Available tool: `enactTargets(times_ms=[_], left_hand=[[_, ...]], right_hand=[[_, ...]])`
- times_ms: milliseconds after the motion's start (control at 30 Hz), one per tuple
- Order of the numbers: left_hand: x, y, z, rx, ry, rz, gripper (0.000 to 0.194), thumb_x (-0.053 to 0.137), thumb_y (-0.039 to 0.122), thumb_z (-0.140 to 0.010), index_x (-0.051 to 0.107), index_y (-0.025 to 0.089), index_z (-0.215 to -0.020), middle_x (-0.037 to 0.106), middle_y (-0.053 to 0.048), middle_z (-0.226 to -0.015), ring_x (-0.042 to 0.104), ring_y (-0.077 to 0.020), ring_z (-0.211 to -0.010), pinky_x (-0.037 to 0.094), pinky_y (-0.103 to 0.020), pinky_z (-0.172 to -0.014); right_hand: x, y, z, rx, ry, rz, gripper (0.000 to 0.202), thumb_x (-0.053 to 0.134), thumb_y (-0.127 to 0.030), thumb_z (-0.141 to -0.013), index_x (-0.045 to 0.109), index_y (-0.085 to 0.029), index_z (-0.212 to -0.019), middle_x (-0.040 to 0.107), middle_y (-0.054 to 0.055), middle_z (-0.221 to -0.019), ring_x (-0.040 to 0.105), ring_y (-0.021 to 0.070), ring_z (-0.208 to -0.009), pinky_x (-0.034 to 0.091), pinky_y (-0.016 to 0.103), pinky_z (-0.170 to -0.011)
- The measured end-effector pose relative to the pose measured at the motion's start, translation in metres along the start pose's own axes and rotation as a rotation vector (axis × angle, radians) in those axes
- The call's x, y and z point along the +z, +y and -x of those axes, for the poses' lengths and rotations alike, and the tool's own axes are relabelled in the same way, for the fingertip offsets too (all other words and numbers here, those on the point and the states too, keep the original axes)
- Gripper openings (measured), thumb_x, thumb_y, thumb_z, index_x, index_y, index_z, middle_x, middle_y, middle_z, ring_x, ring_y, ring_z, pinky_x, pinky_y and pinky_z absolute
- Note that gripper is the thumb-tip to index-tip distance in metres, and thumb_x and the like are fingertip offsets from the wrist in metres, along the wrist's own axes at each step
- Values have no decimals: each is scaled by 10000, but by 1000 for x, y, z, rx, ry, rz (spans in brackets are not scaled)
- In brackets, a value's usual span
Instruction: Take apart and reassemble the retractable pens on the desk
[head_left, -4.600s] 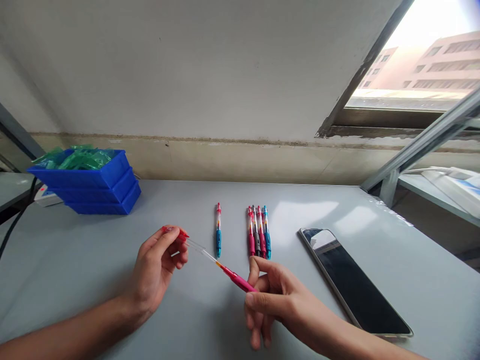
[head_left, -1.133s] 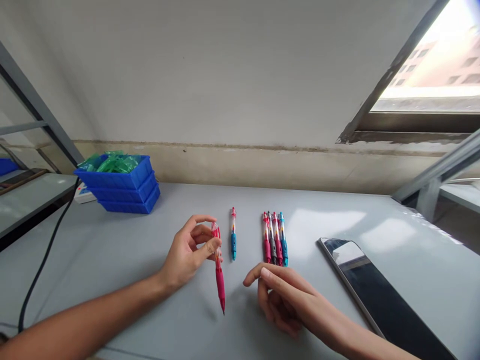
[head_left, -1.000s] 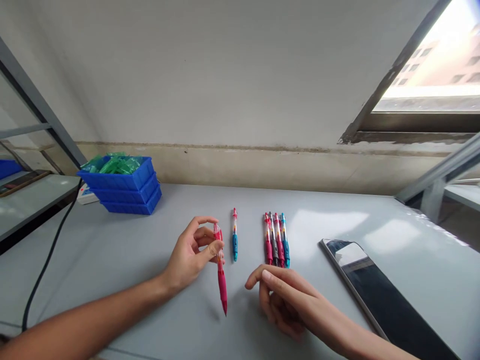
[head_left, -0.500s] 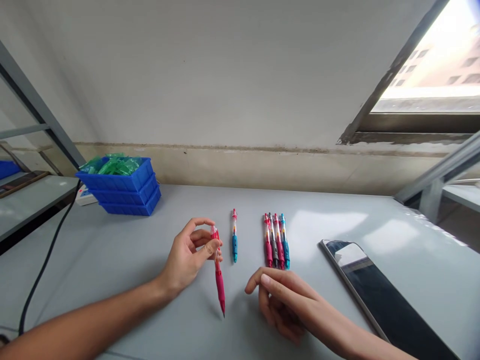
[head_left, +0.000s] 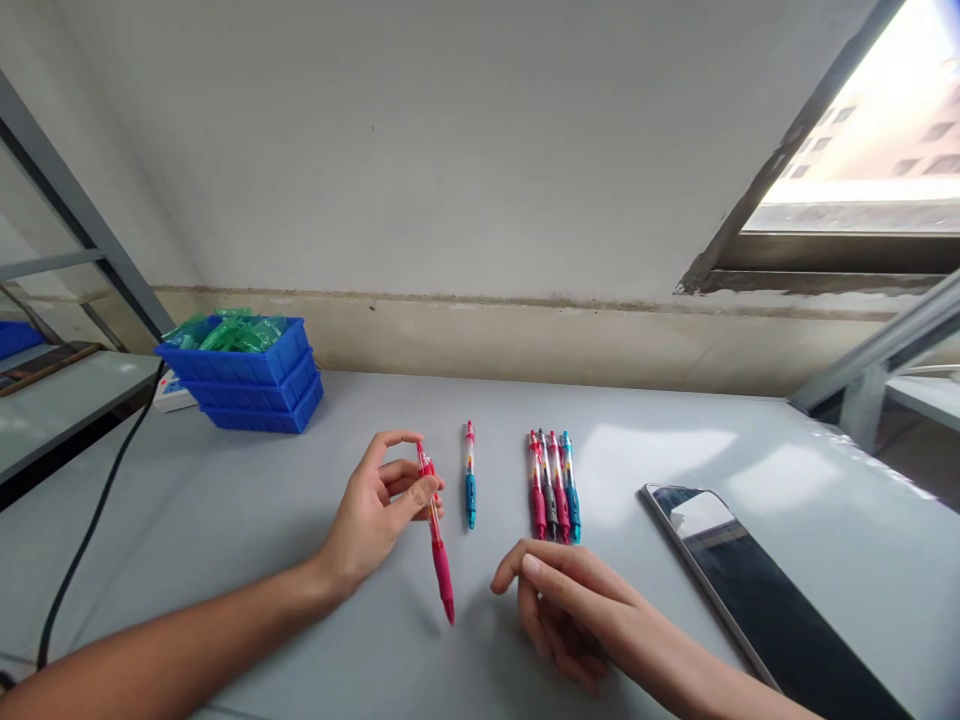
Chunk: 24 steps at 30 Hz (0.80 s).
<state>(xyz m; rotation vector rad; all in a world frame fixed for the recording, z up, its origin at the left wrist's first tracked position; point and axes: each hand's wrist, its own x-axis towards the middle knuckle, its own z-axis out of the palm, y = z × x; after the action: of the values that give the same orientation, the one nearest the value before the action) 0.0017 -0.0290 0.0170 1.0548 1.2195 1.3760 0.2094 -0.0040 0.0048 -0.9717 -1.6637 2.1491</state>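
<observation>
left hand (head_left: pixel 379 515) pinched pink pen (head_left: pixel 442 575), axis steep, tip down; right hand (head_left: pixel 574 600), loosely open, sat right of it.

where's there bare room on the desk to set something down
The desk is bare between the blue trays and the lone pen, beyond the left hand. Another patch lies between the four pens and the phone. It's crowded where the right hand sits just in front of the four pens.
</observation>
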Motion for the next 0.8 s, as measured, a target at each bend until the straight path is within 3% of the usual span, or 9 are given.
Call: enactTargets(times_ms=[100, 233, 367, 467, 533, 633, 800], left_hand=[[-3, 7, -10, 36, -14, -148, 336, 633, 283, -765, 457, 227, -1046, 671, -2, -751, 620, -148, -718, 530, -314, -677], [-3, 11, -45, 50, -67, -266, 313, 659, 262, -730, 504, 204, -995, 646, 1, -692, 625, -151, -663, 537, -290, -604], [-1, -1, -85, 53, -70, -311, 315, 728, 196, -627, 562, 175, -895, 616, -17, -834, 592, -92, -504, 539, -265, -505], [3, -11, -99, 53, -64, -345, 298, 741, 183, -597, 576, 156, -845, 610, -43, -916, 566, -58, -439, 499, -208, -432], [6, -14, -98, 45, -57, -355, 310, 737, 188, -600, 574, 149, -860, 607, -71, -973, 566, -52, -440, 484, -188, -416], [8, -12, -88, 18, -44, -347, 394, 715, 176, -616, 537, 155, -967, 543, -126, -1135, 605, -71, -525, 522, -209, -459], [6, -2, -61, -50, -63, -304, 410, 628, 174, -676, 475, 171, -1056, 434, -154, -1247, 659, -118, -689, 569, -298, -637]], right_hand=[[1, 1, 0, -12, -10, -6, 390, 437, -525, -859, 549, -151, -860, 486, -55, -526, 374, 40, -347, 222, 160, -344], [2, 0, 1, -30, -12, 22, 394, 445, -533, -848, 539, -150, -852, 476, -57, -521, 367, 46, -355, 223, 167, -351], [5, -4, 3, -29, -6, 90, 398, 449, -543, -829, 529, -154, -833, 465, -53, -528, 375, 61, -378, 245, 179, -368], [6, -10, 8, -65, -10, 198, 322, 449, -461, -846, 538, -152, -825, 449, -52, -540, 393, 75, -425, 295, 188, -407], [4, -17, 13, -136, 34, 382, 216, 463, -342, -853, 566, -156, -812, 477, -36, -567, 432, 92, -485, 343, 202, -458], [-5, -27, 18, -328, 199, 802, 129, 486, -181, -823, 613, -170, -842, 578, 17, -688, 513, 135, -599, 414, 245, -549], [-22, -26, 15, -625, 308, 1455, 361, 427, -1, -789, 582, -160, -1073, 631, 113, -958, 534, 238, -962, 446, 382, -812]])
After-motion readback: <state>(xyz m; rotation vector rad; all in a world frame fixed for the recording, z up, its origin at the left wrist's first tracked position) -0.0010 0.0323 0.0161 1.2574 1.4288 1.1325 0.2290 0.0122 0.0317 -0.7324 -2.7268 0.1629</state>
